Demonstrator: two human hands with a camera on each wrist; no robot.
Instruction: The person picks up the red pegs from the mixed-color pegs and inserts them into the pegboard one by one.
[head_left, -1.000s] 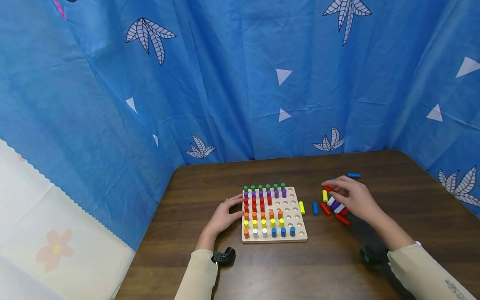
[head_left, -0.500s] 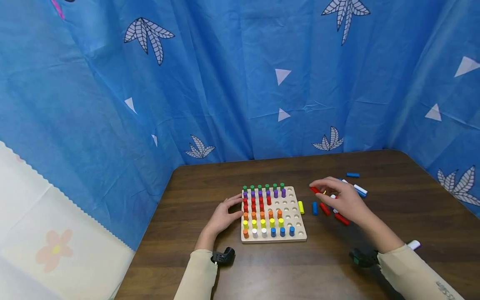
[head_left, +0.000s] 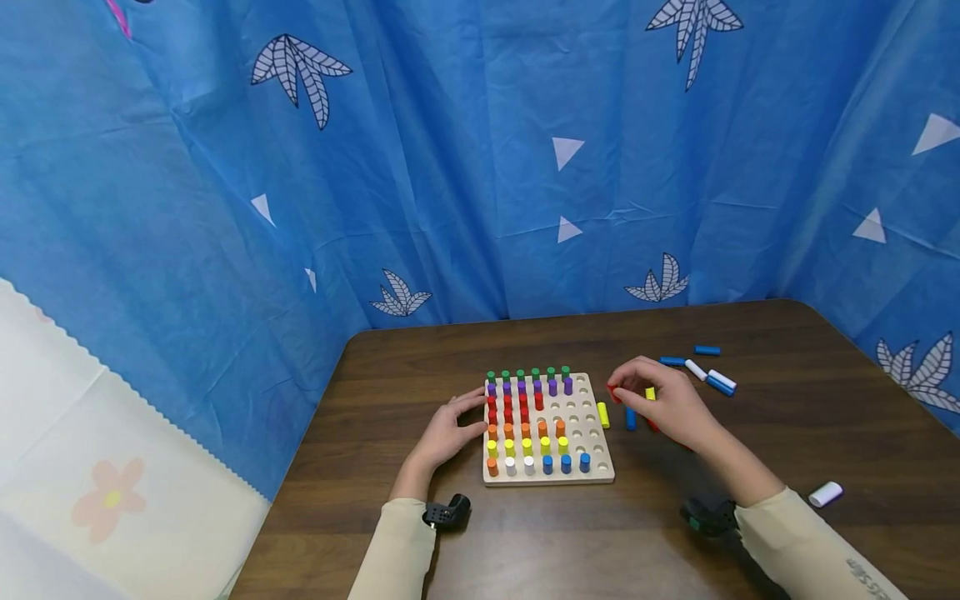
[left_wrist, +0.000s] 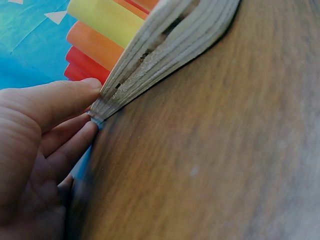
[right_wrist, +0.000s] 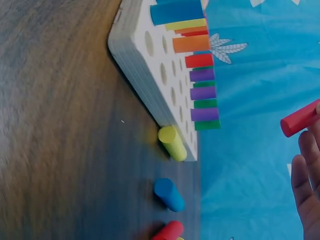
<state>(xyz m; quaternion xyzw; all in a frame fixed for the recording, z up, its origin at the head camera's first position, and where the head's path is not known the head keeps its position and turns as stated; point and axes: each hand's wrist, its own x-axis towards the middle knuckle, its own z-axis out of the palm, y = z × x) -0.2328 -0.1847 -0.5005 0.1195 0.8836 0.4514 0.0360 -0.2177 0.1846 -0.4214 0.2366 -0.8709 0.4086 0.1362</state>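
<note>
A pale wooden pegboard lies on the table with rows of coloured pegs standing in it: green, purple, red, orange, yellow, white and blue. Bare holes show on its right side. My left hand rests against the board's left edge; in the left wrist view the thumb and fingertips touch that edge. To the right of the board, my right hand pinches a red peg above the table. A loose yellow peg lies right beside the board, and a blue peg a little further right.
Beneath and behind the right hand lie more loose pegs, partly hidden, including a yellow peg. Several blue and white pegs lie further back, among them a blue peg. A white peg lies near the right sleeve. A blue curtain hangs behind.
My right hand has moved left from the loose pegs towards the board, carrying a red peg. Back blue and white pegs have come into view. The left hand has stayed put.
</note>
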